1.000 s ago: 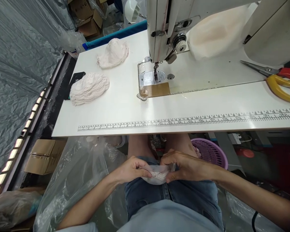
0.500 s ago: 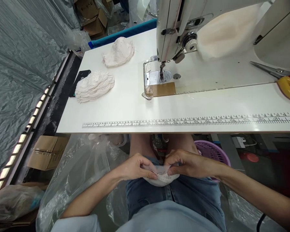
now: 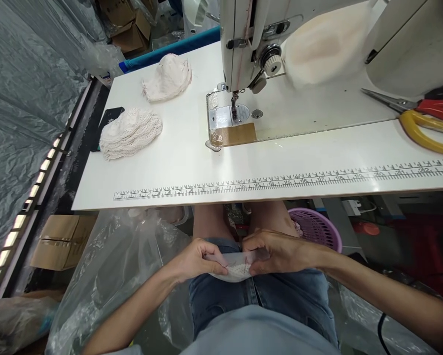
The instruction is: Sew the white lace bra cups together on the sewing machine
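Observation:
Over my lap, a small white fabric piece (image 3: 236,272) with a sheer upper edge and a knitted-looking middle stretches between my two hands. My left hand (image 3: 202,259) pinches its left end between thumb and fingers. At the other end, my right hand (image 3: 271,252) grips the edge, thumb in front and fingers behind. On the white table beyond lie a stack of white knitted pieces (image 3: 130,134) and a pale cup-shaped fabric piece (image 3: 168,79). The sewing machine's needle and presser foot (image 3: 235,109) stand above the metal plate, with no cloth under them.
Scissors with red and yellow handles (image 3: 415,116) lie on the right of the table (image 3: 169,170). A printed ruler (image 3: 280,182) runs along its front edge. Below stand a purple basket (image 3: 317,229) and a cardboard box (image 3: 62,241). Clear plastic sheeting (image 3: 125,266) hangs at left.
The view has shifted, so the table and machine appear farther left. Both hands keep hold of the fabric piece, whose sheer edge now looks more spread and its knitted part more visible.

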A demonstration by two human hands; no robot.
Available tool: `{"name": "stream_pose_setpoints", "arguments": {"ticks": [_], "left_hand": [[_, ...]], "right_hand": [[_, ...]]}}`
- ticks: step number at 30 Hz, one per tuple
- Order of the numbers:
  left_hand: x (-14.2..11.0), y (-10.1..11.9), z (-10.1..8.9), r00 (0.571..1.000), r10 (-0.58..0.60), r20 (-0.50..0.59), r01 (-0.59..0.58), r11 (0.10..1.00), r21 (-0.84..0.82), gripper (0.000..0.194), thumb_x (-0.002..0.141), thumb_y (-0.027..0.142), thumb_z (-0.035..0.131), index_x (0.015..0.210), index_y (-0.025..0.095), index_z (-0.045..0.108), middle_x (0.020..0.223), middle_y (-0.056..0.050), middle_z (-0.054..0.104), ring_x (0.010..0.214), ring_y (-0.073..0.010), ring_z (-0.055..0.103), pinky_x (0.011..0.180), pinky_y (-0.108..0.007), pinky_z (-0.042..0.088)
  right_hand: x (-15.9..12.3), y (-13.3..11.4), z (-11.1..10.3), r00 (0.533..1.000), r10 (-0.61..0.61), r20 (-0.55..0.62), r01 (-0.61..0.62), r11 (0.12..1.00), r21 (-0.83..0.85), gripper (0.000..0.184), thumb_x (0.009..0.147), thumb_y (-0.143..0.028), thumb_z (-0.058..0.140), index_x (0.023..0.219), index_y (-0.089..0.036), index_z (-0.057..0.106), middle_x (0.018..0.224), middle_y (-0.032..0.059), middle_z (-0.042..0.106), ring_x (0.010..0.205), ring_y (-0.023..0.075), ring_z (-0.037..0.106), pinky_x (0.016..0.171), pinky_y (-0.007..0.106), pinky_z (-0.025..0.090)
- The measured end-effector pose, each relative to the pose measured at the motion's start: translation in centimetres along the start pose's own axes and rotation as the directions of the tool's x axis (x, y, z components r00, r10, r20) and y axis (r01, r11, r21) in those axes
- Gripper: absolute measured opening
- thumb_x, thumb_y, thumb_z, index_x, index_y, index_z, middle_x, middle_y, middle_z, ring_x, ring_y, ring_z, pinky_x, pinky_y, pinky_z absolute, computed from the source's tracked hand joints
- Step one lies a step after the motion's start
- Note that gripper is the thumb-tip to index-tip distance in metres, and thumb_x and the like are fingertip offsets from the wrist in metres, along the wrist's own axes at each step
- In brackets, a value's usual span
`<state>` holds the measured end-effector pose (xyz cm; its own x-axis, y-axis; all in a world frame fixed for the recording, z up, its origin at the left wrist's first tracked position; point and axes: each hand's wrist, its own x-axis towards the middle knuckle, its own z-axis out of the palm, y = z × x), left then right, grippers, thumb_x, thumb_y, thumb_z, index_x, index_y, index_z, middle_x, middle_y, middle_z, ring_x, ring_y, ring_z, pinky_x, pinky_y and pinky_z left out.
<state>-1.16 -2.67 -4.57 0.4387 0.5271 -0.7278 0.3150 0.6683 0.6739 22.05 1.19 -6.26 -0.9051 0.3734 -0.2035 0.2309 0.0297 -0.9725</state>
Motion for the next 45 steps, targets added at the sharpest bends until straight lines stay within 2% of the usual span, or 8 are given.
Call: {"name": "stream_pose_setpoints", "arguments": {"ticks": [7,14,20,24,28,32,38,45], "left_hand": [[-0.1,-0.1,0.1,1.0,-0.003,0.011,0.003,0.999,-0.033,0.02,0.057,0.026,0.08,0.066,0.011,0.07,0.062,-0.003,0.067,0.058,-0.0103,0.059,0.056,-0.019,0.045],[0.0,-0.2,0.6,0.998,-0.019,-0.063,0.016,0.999,-0.043,0.031,0.051,0.035,0.082,0.063,0.01,0.068,0.059,-0.003,0.065,0.055,-0.0105,0.056,0.054,-0.02,0.043],[0.2,0.6,1.3,0.992,-0.004,-0.125,0.004,1.0,-0.002,0.032,0.056,0.038,0.079,0.069,0.01,0.069,0.06,-0.002,0.064,0.055,-0.0091,0.053,0.053,-0.019,0.039],[0.2,0.7,1.3,0.995,-0.023,-0.098,0.022,1.0,-0.013,0.035,0.055,0.039,0.079,0.069,0.009,0.069,0.058,-0.001,0.061,0.053,-0.008,0.049,0.05,-0.018,0.035],[0.4,0.8,1.5,0.996,-0.036,-0.084,0.033,0.999,-0.037,0.036,0.054,0.04,0.079,0.069,0.009,0.068,0.058,0.0,0.059,0.053,-0.0077,0.048,0.051,-0.018,0.035],[0.5,0.7,1.4,0.997,0.006,-0.074,-0.008,1.0,-0.029,0.035,0.056,0.039,0.079,0.071,0.01,0.067,0.06,0.0,0.06,0.055,-0.0084,0.05,0.052,-0.018,0.036],[0.8,-0.3,1.3,0.996,0.057,-0.074,-0.057,0.998,0.009,0.03,0.059,0.035,0.077,0.075,0.011,0.068,0.062,0.0,0.061,0.057,-0.0099,0.053,0.055,-0.019,0.038],[0.7,-0.4,1.1,0.98,0.183,-0.078,-0.173,0.977,0.122,0.027,0.063,0.028,0.075,0.084,0.012,0.068,0.073,-0.002,0.065,0.068,-0.0123,0.056,0.063,-0.019,0.041]], "right_hand": [[-0.2,0.2,-0.4,0.998,-0.051,0.021,0.05,0.996,0.074,0.017,0.08,-0.029,0.061,0.078,-0.013,0.064,0.075,0.0004,0.054,0.069,0.0123,0.051,0.058,0.021,0.038],[-0.5,0.1,-0.3,0.997,0.063,0.039,-0.07,0.975,0.211,0.024,0.083,-0.035,0.058,0.086,-0.011,0.065,0.076,0.0027,0.06,0.069,0.0134,0.055,0.061,0.022,0.041],[0.1,0.7,0.4,0.997,0.035,-0.07,-0.027,0.994,0.107,0.027,0.081,-0.039,0.059,0.078,-0.013,0.066,0.065,-0.0014,0.054,0.06,0.0113,0.049,0.054,0.022,0.035],[-0.3,0.7,0.1,0.998,0.053,-0.039,-0.049,0.993,0.106,0.03,0.085,-0.041,0.053,0.08,-0.014,0.066,0.073,0.0021,0.059,0.067,0.0144,0.053,0.059,0.024,0.038],[-0.1,0.1,0.3,0.997,0.061,-0.054,-0.058,0.996,0.063,0.028,0.079,-0.042,0.061,0.085,-0.015,0.066,0.076,0.0019,0.059,0.072,0.0159,0.053,0.059,0.024,0.037],[0.2,0.2,0.6,0.993,0.074,-0.09,-0.062,0.989,0.132,0.032,0.081,-0.045,0.058,0.078,-0.014,0.064,0.068,0.0006,0.056,0.065,0.0141,0.051,0.057,0.024,0.036],[0.1,0.7,0.6,0.987,0.159,-0.024,-0.146,0.951,0.272,0.037,0.075,-0.05,0.063,0.081,-0.014,0.064,0.067,-0.0008,0.054,0.061,0.0121,0.048,0.054,0.022,0.035],[0.1,1.0,1.1,0.966,0.234,-0.108,-0.186,0.924,0.334,0.035,0.076,-0.048,0.062,0.071,-0.013,0.061,0.062,-0.0022,0.049,0.058,0.0106,0.042,0.052,0.022,0.03]]}}
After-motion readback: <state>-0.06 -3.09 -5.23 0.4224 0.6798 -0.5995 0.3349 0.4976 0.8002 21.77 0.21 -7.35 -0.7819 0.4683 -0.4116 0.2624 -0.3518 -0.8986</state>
